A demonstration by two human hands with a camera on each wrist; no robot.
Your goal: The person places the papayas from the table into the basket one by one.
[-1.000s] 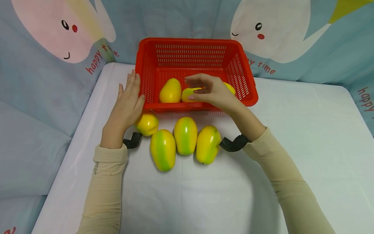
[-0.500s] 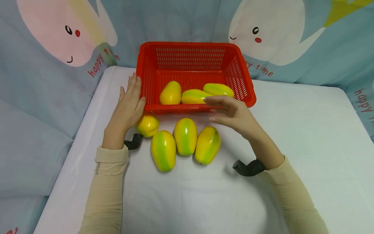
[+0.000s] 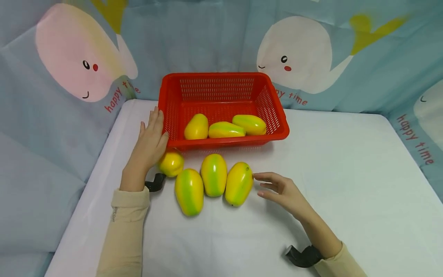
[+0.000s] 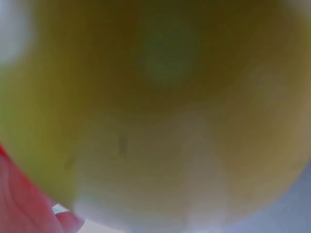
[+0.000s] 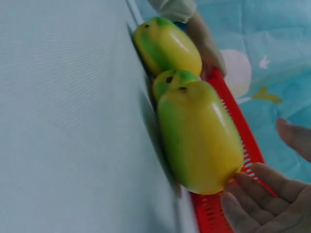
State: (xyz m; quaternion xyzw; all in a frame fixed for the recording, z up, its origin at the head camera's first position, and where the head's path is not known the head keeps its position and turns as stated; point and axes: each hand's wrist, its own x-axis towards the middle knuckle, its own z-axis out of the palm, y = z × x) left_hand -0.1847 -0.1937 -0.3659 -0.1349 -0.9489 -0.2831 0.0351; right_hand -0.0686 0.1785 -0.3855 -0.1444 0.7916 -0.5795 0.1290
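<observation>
My left hand (image 3: 149,140) lies with straight fingers against the left side of a red plastic basket (image 3: 221,144). Its wrist is beside a rounded yellow fruit (image 3: 171,164), which fills the left wrist view as a blurred yellow surface (image 4: 155,145). My right hand (image 3: 282,192) holds nothing; its fingers are loosely bent, fingertips right at the edge of the rightmost oval yellow-green fruit (image 3: 239,184), which resembles a mango or small papaya. Two similar fruits, a middle one (image 3: 214,175) and a left one (image 3: 189,192), lie beside it on the white cloth.
Inside the basket lie a pear-shaped yellow fruit (image 3: 196,127) and two long yellow-green ones, one in front (image 3: 226,130) and one behind (image 3: 250,124). A blue curtain (image 3: 207,38) with whale prints hangs behind the table (image 3: 346,173).
My right hand has come out from over the basket, back towards me, to the rightmost fruit in front. My left hand keeps its place at the basket. The head view has tilted up.
</observation>
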